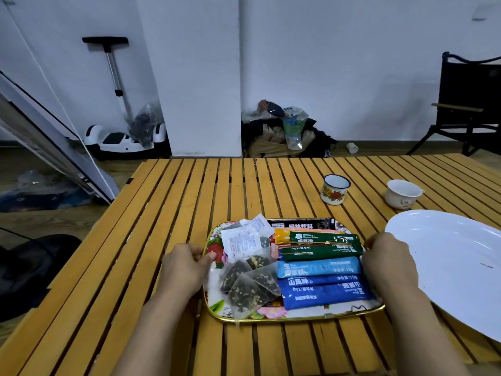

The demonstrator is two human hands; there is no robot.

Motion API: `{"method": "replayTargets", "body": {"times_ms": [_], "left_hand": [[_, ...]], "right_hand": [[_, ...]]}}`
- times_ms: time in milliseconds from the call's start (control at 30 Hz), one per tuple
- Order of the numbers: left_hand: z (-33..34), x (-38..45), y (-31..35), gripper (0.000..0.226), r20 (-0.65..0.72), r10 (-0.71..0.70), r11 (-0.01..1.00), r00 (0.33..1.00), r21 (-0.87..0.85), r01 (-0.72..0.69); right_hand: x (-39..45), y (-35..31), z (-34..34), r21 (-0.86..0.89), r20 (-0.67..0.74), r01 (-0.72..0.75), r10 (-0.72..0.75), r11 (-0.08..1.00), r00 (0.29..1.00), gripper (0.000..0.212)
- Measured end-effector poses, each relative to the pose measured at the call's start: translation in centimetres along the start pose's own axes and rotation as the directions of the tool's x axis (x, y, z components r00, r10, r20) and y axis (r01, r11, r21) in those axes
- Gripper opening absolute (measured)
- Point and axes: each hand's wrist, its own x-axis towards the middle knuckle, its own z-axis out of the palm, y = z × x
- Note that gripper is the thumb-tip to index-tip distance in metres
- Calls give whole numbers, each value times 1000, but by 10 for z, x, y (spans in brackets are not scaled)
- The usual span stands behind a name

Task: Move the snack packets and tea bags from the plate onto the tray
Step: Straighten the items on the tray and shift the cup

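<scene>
A floral tray [295, 316] with a gold rim lies on the slatted wooden table in front of me. On it lie blue snack packets [322, 283], green packets [322, 244], an orange one, a black one at the back, pyramid tea bags [248, 280] and white paper sachets [244, 237]. My left hand [184, 267] grips the tray's left edge, thumb on the rim. At the tray's right edge my right hand [387, 261] grips with curled fingers. The white plate [455, 261] lies to the right, with only a few dark specks on it.
An enamel mug [334, 189] with flowers and a white cup [402, 193] stand behind the tray and plate. Beyond the table are a folding chair [471, 104], bags against the wall and a white scooter [122, 131] on the floor.
</scene>
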Motion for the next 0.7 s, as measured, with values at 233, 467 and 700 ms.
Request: {"method": "replayTargets", "body": {"times_ms": [233,467,700], "left_hand": [[8,4,-10,32,46,97,995,994,-26,-96],[9,4,-23,27,-83,135,978,987,-151,-147],[11,-3,-29,23,-222,142,957,965,-220,-192]], "right_hand": [[5,4,-4,-73,-3,10,-10,997,1000,23],[3,-3,4,-19,-1,91,-91,996,996,21],[5,-7,7,74,33,76,-78,994,996,27]]}}
